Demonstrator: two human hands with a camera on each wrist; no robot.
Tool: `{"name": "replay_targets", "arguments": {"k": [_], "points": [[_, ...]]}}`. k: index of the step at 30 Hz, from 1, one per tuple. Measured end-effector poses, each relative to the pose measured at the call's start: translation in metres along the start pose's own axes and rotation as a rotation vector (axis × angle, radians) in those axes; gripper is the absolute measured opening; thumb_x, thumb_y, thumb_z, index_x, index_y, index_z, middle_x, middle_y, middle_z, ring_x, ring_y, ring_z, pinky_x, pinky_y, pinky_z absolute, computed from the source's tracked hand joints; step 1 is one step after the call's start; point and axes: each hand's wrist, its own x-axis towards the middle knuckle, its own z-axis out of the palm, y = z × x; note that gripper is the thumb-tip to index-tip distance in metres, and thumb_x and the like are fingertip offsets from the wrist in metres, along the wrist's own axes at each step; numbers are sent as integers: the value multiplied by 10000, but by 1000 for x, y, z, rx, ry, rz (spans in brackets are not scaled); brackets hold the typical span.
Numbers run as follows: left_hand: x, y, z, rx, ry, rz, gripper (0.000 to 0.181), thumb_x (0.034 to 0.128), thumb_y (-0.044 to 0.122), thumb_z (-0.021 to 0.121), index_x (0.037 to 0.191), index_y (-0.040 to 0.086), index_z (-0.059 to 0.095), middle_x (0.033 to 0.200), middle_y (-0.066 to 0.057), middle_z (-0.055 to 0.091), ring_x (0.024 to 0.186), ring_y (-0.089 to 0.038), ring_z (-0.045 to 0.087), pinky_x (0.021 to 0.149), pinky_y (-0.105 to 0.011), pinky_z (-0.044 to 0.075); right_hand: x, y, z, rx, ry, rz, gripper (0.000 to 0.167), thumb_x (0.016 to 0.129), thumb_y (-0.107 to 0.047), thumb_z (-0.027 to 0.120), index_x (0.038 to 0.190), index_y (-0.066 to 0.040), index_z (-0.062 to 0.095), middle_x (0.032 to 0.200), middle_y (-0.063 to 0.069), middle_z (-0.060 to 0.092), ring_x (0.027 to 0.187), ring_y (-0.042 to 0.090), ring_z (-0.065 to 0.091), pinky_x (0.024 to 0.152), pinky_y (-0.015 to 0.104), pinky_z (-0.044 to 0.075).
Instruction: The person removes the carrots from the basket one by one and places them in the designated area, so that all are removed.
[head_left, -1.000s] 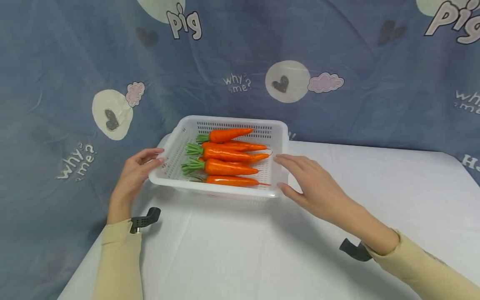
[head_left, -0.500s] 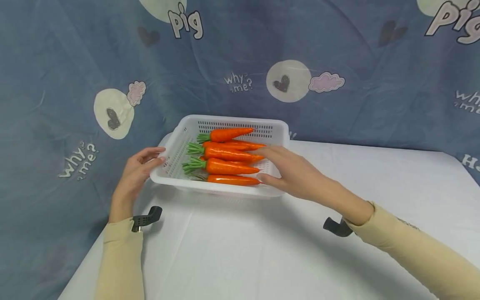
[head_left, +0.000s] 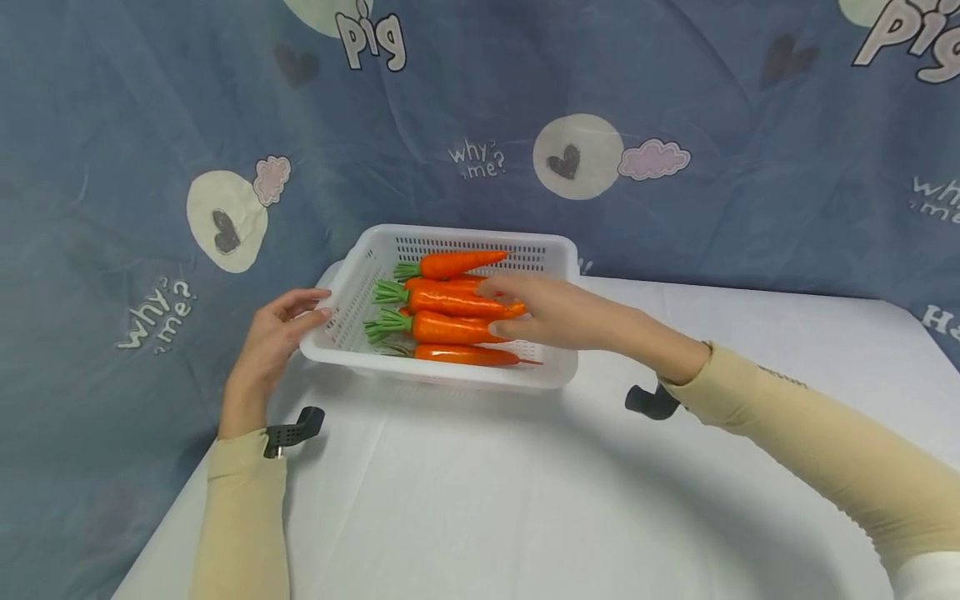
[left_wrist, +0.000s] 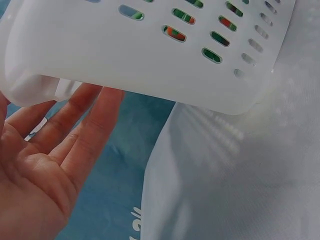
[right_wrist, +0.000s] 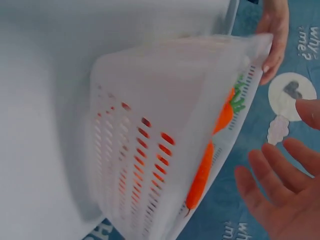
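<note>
Several orange carrots point(head_left: 451, 328) with green tops lie in a white plastic basket point(head_left: 557, 250) with slotted walls. My left hand point(head_left: 265, 340) rests its fingertips and thumb on the basket's left rim; in the left wrist view its fingers point(left_wrist: 95, 130) are fairly straight and the tips are hidden by the rim. Over the right ends of the carrots hovers my right hand point(head_left: 551, 311), thumb and fingers apart. The right wrist view shows nothing in its palm. Whether its fingertips touch a carrot, I cannot tell.
White cloth point(head_left: 450, 500) covers the table. A blue curtain point(head_left: 675, 83) with printed words hangs close behind the basket. A pale rounded edge point(head_left: 327, 275) shows at the basket's left back side. Each wrist carries a black camera mount point(head_left: 296, 429).
My right hand has moved left from outside the basket's right rim to over the carrots inside it. The left hand, basket and carrots have stayed in place.
</note>
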Motion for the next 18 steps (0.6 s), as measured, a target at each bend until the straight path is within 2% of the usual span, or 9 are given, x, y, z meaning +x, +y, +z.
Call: {"name": "replay_targets", "arguments": {"k": [6, 10, 18], "points": [[-1, 3, 1, -11, -1, -19, 396, 944, 163, 674, 1309, 40, 585, 1138, 18, 542, 1033, -124, 497, 750, -198, 455, 22, -2, -9, -31, -61, -7, 471, 949, -268, 662, 1367, -86, 543, 1321, 47, 591, 1131, 217, 588, 953, 349, 467], [-2, 4, 2, -1, 7, -31, 400, 946, 190, 675, 1310, 52, 585, 1152, 1, 536, 1049, -140, 492, 762, -210, 457, 38, -2, -11, -40, -87, -32, 431, 937, -216, 674, 1335, -88, 572, 1273, 53, 612, 1081, 214, 578, 926, 345, 467], [-1, 4, 4, 18, 27, -36, 394, 941, 240, 688, 1295, 88, 606, 1169, -4, 543, 1071, -155, 485, 795, -243, 439, 65, -1, -17, -66, -163, -118, 431, 948, -214, 660, 1359, -118, 573, 1306, 52, 605, 1136, 207, 574, 995, 355, 426]]}}
